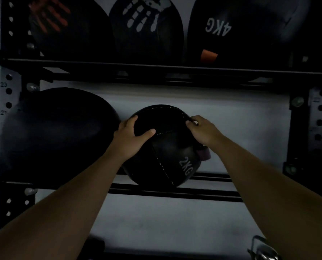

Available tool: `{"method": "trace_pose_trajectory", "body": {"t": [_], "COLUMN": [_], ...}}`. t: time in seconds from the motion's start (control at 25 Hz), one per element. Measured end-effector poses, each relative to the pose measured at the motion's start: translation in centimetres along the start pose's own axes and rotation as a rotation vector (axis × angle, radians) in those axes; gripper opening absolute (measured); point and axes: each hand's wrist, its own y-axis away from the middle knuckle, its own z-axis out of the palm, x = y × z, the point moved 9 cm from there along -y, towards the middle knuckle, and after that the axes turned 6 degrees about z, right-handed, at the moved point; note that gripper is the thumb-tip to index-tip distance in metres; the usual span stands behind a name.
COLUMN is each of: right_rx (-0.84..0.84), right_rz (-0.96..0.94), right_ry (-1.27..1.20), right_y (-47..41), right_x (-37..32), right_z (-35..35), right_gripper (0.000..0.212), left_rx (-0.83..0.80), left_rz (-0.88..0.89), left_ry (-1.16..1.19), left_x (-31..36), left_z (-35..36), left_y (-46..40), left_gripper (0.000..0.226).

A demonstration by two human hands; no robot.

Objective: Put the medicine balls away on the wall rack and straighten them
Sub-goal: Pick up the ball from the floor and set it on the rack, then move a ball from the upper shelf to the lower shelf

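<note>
A small black medicine ball marked 2KG (167,147) rests on the lower rails (203,194) of the black wall rack. My left hand (132,139) grips its left side, thumb laid across the front. My right hand (203,130) holds its upper right edge, fingers curled over a seam. A purple tag sticks out at the ball's right. A larger black ball (58,136) sits to its left on the same rails, touching or nearly touching my left hand.
The upper shelf (156,69) holds three black balls: one with a red handprint (62,25), one with a white handprint (147,25), one marked 4KG (250,29). Rack uprights (299,128) stand at both sides. A metal object (261,248) lies bottom right.
</note>
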Motion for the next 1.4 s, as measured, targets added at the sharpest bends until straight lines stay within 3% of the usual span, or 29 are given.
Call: {"method": "trace_pose_trajectory", "body": {"t": [0.2, 0.4, 0.76, 0.96, 1.08, 1.4], "right_rx": [0.086, 0.191, 0.498, 0.564, 0.585, 0.499], "right_rz": [0.015, -0.022, -0.222, -0.305, -0.294, -0.164], "right_ry": [-0.017, 0.017, 0.019, 0.092, 0.015, -0.379], "right_y": [3.9, 5.9, 2.2, -1.3, -4.2, -12.4], "right_x": [-2.8, -5.4, -6.7, -4.9, -3.3, -2.3], "right_z": [-2.2, -6.7, -28.3, -36.0, -38.6, -39.1], "right_gripper": [0.036, 0.032, 0.022, 0.023, 0.029, 0.071], "left_rx": [-0.07, -0.08, 0.207, 0.336, 0.371, 0.427], "left_rz": [0.146, 0.284, 0.48, 0.455, 0.438, 0.386], "left_ry": [-0.071, -0.106, -0.146, -0.096, -0.099, 0.183], "left_x": [3.9, 9.1, 28.6, 34.2, 35.8, 35.9], "left_z": [-2.5, -3.6, -4.1, -1.3, -0.1, 0.1], "left_y": [0.0, -0.2, -6.0, -9.6, -12.1, -18.4], "left_gripper": [0.061, 0.049, 0.045, 0.048, 0.059, 0.089]}}
